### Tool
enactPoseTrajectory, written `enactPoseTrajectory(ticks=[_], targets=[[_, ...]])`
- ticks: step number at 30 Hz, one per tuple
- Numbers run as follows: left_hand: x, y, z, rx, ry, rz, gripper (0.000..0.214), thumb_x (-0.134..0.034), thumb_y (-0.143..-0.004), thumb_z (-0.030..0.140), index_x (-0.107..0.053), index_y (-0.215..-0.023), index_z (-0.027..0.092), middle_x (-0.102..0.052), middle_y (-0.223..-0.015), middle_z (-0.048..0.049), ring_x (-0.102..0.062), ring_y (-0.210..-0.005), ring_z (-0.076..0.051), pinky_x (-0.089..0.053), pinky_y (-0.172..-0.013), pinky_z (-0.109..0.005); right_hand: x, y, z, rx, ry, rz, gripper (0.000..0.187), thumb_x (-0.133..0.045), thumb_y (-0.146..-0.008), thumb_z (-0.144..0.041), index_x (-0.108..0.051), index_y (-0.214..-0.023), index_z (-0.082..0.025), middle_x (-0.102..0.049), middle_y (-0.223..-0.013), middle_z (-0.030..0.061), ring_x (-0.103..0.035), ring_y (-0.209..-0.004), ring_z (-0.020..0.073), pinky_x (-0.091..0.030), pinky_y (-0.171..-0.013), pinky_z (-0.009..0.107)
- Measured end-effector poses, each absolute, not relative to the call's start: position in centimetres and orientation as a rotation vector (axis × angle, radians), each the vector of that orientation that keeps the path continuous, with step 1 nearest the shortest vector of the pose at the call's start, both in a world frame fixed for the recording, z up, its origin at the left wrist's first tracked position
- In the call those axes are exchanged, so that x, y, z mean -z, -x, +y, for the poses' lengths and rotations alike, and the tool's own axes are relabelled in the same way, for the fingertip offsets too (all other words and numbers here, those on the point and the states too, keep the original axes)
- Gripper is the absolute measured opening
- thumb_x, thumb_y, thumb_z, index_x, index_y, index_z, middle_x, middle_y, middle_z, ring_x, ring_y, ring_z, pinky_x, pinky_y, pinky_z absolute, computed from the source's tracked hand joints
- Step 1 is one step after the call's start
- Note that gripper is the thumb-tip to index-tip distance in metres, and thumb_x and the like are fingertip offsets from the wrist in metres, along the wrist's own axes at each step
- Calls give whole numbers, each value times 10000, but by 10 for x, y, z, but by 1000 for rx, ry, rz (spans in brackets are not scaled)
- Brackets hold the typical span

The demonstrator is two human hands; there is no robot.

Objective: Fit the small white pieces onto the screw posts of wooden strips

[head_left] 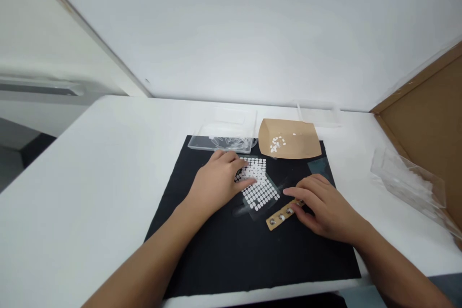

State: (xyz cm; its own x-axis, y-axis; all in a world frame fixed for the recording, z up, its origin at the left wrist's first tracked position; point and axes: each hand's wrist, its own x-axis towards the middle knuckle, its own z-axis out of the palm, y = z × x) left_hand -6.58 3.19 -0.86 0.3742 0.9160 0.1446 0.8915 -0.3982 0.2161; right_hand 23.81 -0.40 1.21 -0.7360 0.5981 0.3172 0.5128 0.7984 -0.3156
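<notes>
My left hand lies flat, fingers spread, on a clear sheet of small white round stickers in the middle of a black mat. My right hand has its fingers curled down onto the right end of a narrow tan strip that carries three small round metal pieces. The strip lies on the mat just below the sticker sheet. A second sticker sheet part shows above my left fingers.
A brown paper tray holding several white dots sits at the mat's far edge. A clear plastic box lies left of it, another clear tray at the right, near a cardboard wall. White table surrounds the mat.
</notes>
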Motion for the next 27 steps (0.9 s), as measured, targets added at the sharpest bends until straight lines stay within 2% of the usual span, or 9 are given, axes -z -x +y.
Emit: enactPoseTrajectory(ticks=[4,10,18,27], targets=[[10,68,34,-331,-2428,1643,393,-854,-882,531,-823,-1106,210,-730,-1038,-92,-650,-1079,-320,-576,-853,-395,-12,-238,-5,-285,831,-2582,279,-558,-1053,-154,-592,-1329,-176,-690,-1036,94,-625,-914,241,-509,-829,405],[8,69,36,-344,-2369,1605,537,-895,-803,608,-825,-1130,187,-726,-1060,-98,-638,-1103,-325,-567,-936,-441,-10,-239,-5,-277,828,-2591,283,-577,-1036,-149,-617,-1313,-188,-690,-1029,88,-640,-912,238,-516,-832,404],[17,75,39,-409,-2343,1538,337,-884,-855,495,-833,-1052,227,-742,-1020,-76,-660,-1037,-300,-556,-910,-422,-9,-241,-3,-282,798,-2624,231,-556,-1062,-159,-616,-1282,-192,-679,-1016,81,-628,-911,227,-505,-832,395],[11,69,39,-420,-2309,1535,220,-858,-903,387,-818,-1001,194,-751,-959,-73,-664,-979,-283,-543,-935,-455,-4,-239,-1,-334,826,-2613,230,-562,-1071,-172,-597,-1297,-189,-685,-1063,91,-609,-930,235,-494,-832,407]])
